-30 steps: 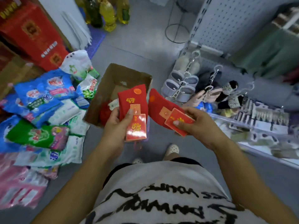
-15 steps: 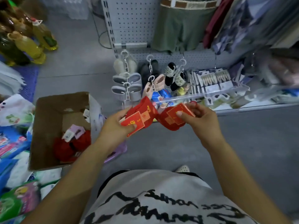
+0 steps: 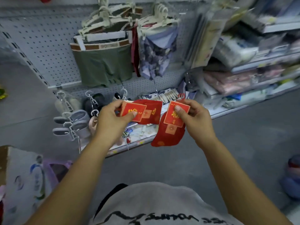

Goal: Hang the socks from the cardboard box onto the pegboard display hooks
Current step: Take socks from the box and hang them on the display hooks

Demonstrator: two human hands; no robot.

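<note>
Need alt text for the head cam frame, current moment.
The left hand pinches one red sock pack and the right hand a second red sock pack, held in front of a grey pegboard hung with green underwear and slippers. Neither pack is on a hook yet.

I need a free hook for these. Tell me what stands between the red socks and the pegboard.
Hanging slippers cover the lower pegboard just beyond the red socks; green shorts and a patterned garment hang above. The board's upper-left part looks bare.
</note>
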